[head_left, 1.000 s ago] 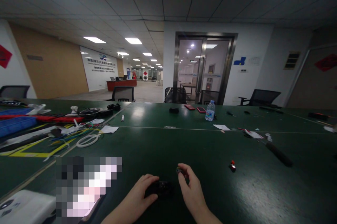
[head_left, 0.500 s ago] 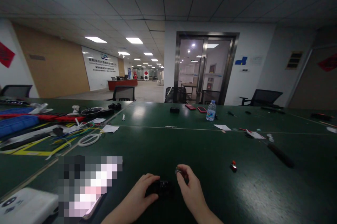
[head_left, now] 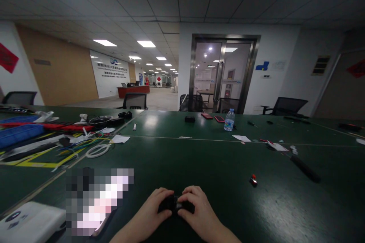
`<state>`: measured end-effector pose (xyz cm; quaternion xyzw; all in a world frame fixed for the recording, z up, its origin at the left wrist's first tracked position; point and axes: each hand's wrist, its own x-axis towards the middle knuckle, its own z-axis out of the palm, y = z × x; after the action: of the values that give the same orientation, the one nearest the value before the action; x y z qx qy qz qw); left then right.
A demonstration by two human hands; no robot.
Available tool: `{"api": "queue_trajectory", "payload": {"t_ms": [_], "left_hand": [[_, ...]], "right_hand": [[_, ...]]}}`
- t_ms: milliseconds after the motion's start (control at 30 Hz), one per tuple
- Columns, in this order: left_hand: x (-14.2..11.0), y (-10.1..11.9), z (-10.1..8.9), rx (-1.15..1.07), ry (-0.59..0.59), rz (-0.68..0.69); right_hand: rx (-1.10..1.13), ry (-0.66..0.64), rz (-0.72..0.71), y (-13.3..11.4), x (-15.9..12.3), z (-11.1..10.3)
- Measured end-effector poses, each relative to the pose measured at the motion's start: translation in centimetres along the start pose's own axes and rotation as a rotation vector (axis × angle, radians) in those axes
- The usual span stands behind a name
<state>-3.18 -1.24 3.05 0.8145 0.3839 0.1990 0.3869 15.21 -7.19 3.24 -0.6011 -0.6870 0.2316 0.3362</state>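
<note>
On the dark green table just in front of me rests a small, glossy black case (head_left: 176, 205), low in the view. My left hand (head_left: 156, 207) grips its left end, thumb on the near side and fingers on the far side. Around the right end my right hand (head_left: 198, 208) is closed, its thumb and fingertips meeting near the middle of the case. The small grey metallic piece is hidden from sight, and I cannot tell whether the right fingers still hold it. The case's lower part is lost in shadow.
A small red-and-black item (head_left: 253, 180) lies to the right, with a dark-handled tool (head_left: 305, 169) beyond. A water bottle (head_left: 229, 120) stands farther off. At left are a white device (head_left: 34, 220), a pixelated patch, a coiled white cable (head_left: 97, 151) and blue trays (head_left: 21, 135).
My right hand has moved left and down to the black case, and the grey metallic piece in its fingertips has gone out of sight. My left hand stays on the case.
</note>
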Motion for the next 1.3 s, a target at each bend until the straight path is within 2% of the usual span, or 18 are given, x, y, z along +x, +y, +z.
{"api": "queue_trajectory", "payload": {"t_ms": [267,567,1033,1300], "left_hand": [[-0.02,0.40,-0.04,0.002,0.004,-0.014],[-0.04,0.35,-0.02,-0.001,0.001,-0.009],[-0.08,0.26,0.02,0.020,0.004,-0.022],[0.18,-0.43,0.30,0.019,0.017,-0.005]], "right_hand": [[-0.043,0.026,-0.068,0.16,-0.02,0.21],[-0.061,-0.050,-0.018,-0.44,0.06,-0.01],[-0.019,-0.042,0.019,-0.41,0.05,-0.05],[-0.091,-0.022,-0.066,-0.66,-0.24,0.06]]}}
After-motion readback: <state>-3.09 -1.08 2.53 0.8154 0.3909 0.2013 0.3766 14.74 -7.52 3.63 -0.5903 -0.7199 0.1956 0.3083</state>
